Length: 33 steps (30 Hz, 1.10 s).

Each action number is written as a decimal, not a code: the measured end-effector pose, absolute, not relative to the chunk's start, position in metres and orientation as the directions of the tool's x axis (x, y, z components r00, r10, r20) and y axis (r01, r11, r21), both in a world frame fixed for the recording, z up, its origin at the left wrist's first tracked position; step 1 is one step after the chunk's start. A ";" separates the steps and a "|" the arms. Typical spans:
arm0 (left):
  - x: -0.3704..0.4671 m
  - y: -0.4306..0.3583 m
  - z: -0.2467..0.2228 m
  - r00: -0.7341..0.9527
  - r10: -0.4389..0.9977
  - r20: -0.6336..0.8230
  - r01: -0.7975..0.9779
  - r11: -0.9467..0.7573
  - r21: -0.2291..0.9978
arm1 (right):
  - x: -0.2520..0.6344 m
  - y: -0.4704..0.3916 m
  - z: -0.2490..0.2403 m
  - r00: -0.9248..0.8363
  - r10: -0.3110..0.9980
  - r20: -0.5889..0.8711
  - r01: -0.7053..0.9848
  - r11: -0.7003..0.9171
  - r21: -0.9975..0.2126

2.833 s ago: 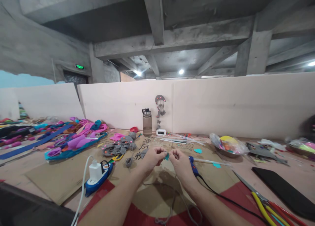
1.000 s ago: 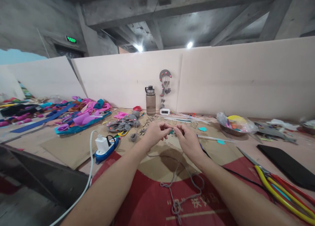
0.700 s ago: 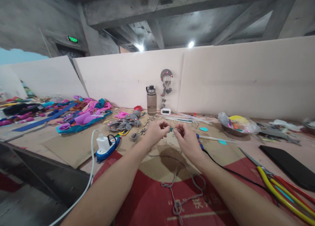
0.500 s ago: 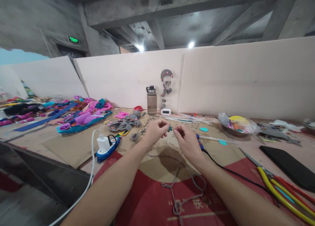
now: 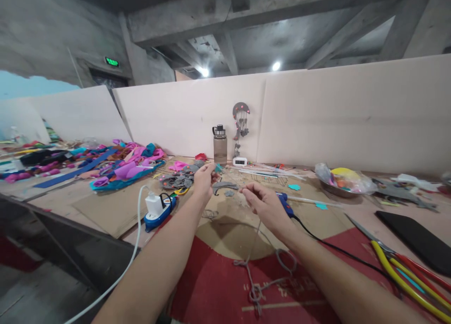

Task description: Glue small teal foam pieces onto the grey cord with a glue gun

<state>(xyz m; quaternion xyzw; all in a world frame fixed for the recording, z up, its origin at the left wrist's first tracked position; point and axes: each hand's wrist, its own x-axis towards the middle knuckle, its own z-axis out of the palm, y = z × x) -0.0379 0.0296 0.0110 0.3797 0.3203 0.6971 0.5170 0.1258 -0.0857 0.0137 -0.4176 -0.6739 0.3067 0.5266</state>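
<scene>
My left hand point(image 5: 204, 180) is closed in a pinch on a small teal felt piece point(image 5: 218, 168) that sticks out past the fingertips. My right hand point(image 5: 262, 199) is also pinched, apart from the left, with grey yarn point(image 5: 256, 239) hanging from it. The yarn trails in loose loops over the red and tan cardboard point(image 5: 211, 277). Grey felt cutouts point(image 5: 225, 186) lie between the hands. Beside my right hand is a blue glue gun point(image 5: 284, 204), partly hidden by it, with a clear glue stick. Two teal felt cutouts point(image 5: 294, 186) lie farther right.
Scissors with yellow handles point(image 5: 382, 263) and a black phone point(image 5: 412, 239) lie at right. A metal bowl point(image 5: 338, 190) stands behind them. At left are a power strip point(image 5: 158, 216) and colourful felt scraps point(image 5: 127, 166). A bottle point(image 5: 220, 147) and small clock point(image 5: 240, 162) stand at the back.
My hands have moved apart. The left went left and away from me with the teal felt piece; the right stays near its place, holding the yarn.
</scene>
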 end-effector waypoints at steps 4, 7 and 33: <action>-0.048 0.036 0.012 -0.273 0.952 0.139 -0.542 -0.271 0.795 | 0.134 -0.094 0.031 -0.138 0.902 0.410 -0.001 0.414 -0.910; -0.050 0.036 0.013 -0.291 0.943 0.159 -0.535 -0.298 0.790 | 0.137 -0.101 0.039 -0.290 0.861 0.418 0.039 0.447 -0.894; -0.025 0.018 0.013 0.044 0.948 0.316 -0.417 -0.270 0.868 | 0.227 -0.031 -0.030 0.171 0.940 0.295 0.860 0.004 -0.511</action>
